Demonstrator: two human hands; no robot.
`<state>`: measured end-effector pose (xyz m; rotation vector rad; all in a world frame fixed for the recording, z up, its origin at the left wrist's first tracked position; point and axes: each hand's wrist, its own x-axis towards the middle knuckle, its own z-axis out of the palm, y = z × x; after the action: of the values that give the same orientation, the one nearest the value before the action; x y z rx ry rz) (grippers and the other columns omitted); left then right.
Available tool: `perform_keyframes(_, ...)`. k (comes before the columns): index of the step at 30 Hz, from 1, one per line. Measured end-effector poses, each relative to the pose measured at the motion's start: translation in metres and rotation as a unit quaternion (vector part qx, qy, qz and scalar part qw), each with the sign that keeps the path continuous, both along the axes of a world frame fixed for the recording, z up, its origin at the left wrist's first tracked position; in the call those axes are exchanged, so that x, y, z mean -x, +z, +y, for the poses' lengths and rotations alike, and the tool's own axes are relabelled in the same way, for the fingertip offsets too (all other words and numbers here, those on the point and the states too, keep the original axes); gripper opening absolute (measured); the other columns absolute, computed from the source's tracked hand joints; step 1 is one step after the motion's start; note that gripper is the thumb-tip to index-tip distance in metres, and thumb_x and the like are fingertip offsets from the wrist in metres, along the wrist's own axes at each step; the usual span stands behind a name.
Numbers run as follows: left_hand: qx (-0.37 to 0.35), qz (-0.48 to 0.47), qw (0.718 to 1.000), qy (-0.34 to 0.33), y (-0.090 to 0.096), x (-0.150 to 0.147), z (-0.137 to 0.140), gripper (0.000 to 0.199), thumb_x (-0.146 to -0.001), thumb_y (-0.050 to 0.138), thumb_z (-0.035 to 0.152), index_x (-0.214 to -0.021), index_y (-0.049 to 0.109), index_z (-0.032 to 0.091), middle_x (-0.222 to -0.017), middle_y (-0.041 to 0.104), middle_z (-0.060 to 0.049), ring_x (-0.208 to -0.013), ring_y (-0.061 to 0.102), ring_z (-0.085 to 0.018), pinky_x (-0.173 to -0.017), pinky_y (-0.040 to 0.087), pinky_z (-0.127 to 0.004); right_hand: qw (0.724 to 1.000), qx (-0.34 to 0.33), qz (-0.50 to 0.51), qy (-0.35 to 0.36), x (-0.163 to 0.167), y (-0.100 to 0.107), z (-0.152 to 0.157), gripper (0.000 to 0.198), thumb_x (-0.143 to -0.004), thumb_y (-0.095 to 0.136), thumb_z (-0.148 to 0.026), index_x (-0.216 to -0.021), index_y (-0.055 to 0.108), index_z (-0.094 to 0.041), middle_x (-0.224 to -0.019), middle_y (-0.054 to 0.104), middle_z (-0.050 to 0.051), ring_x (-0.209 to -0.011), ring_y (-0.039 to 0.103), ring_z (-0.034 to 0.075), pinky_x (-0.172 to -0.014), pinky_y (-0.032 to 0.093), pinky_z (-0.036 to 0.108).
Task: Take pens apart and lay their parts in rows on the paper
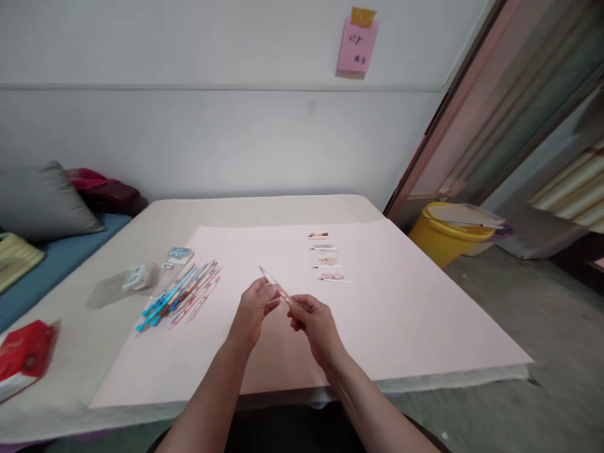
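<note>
A slim, pale pen [270, 277] is held slantwise above the pink sheet, its tip pointing up and to the left. My left hand [255, 307] is closed round its upper part. At the lower end, my right hand [311, 319] pinches it between thumb and fingers. To the left lies a loose pile of pens [182, 292], some bright blue, others pinkish and clear. On the right, several small sets of pen parts [333, 277] lie in a column. Fine detail on the pen is blurred.
The pink sheet [401, 327] covers much of the table. Small packs [136, 277] and a clear bag lie left of the pens, a red packet [27, 353] at the left edge. A yellow bucket [436, 242] stands on the floor at right. A white wall [226, 138] rises behind.
</note>
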<state>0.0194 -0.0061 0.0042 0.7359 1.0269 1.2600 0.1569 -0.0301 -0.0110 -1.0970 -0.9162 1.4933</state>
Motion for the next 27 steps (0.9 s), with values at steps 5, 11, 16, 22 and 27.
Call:
perform_keyframes(5, 0.02, -0.042, 0.999, -0.025, 0.003, -0.008, -0.006, 0.032, -0.07, 0.069, 0.038, -0.088, 0.064, 0.013, -0.086, 0.067, -0.01, -0.077, 0.063, -0.017, -0.075, 0.048, -0.031, 0.913, -0.209, -0.342, -0.075, -0.003, -0.002, -0.005, 0.014, -0.083, 0.053, -0.028, -0.091, 0.061, -0.022, -0.073, 0.062, 0.001, -0.063, 0.054, 0.014, -0.063, 0.042, 0.025)
perform_keyframes(11, 0.069, 0.083, 0.994, -0.023, 0.0, -0.01, -0.013, 0.035, -0.068, 0.067, 0.046, -0.07, 0.064, 0.011, -0.071, 0.066, -0.01, -0.057, 0.059, -0.014, -0.056, 0.044, -0.025, 0.796, -0.314, -0.509, -0.092, -0.006, -0.012, -0.007, 0.017, -0.09, 0.042, -0.023, -0.086, 0.058, -0.019, -0.074, 0.062, 0.003, -0.064, 0.055, 0.014, -0.06, 0.038, 0.023)
perform_keyframes(16, 0.03, 0.109, 0.994, 0.009, 0.0, -0.008, -0.011, 0.024, -0.068, 0.066, 0.034, -0.06, 0.062, 0.012, -0.06, 0.063, -0.006, -0.049, 0.053, -0.009, -0.049, 0.039, -0.021, 0.753, -0.332, -0.562, -0.087, -0.009, -0.012, -0.006, 0.02, -0.09, 0.04, -0.022, -0.079, 0.056, -0.019, -0.069, 0.059, 0.002, -0.06, 0.053, 0.014, -0.056, 0.034, 0.024)
perform_keyframes(22, 0.046, 0.004, 0.95, 0.31, -0.004, 0.046, 0.016, 0.016, -0.066, 0.066, 0.025, -0.064, 0.055, 0.013, -0.055, 0.058, 0.001, -0.042, 0.047, -0.005, -0.042, 0.035, -0.015, 0.846, -0.225, -0.471, -0.104, -0.017, -0.006, -0.006, 0.012, -0.085, 0.048, -0.027, -0.076, 0.054, -0.021, -0.061, 0.055, -0.003, -0.054, 0.051, 0.012, -0.054, 0.035, 0.023)
perform_keyframes(27, 0.135, -0.116, 0.933, 0.312, -0.013, 0.064, 0.019, 0.028, -0.082, 0.054, 0.034, -0.064, 0.048, 0.014, -0.057, 0.058, -0.002, -0.042, 0.049, -0.005, -0.042, 0.04, -0.015, 0.937, -0.147, -0.291, -0.121, -0.015, -0.003, 0.0, 0.013, -0.08, 0.056, -0.032, -0.074, 0.054, -0.021, -0.06, 0.055, -0.002, -0.058, 0.057, 0.014, -0.057, 0.041, 0.024)
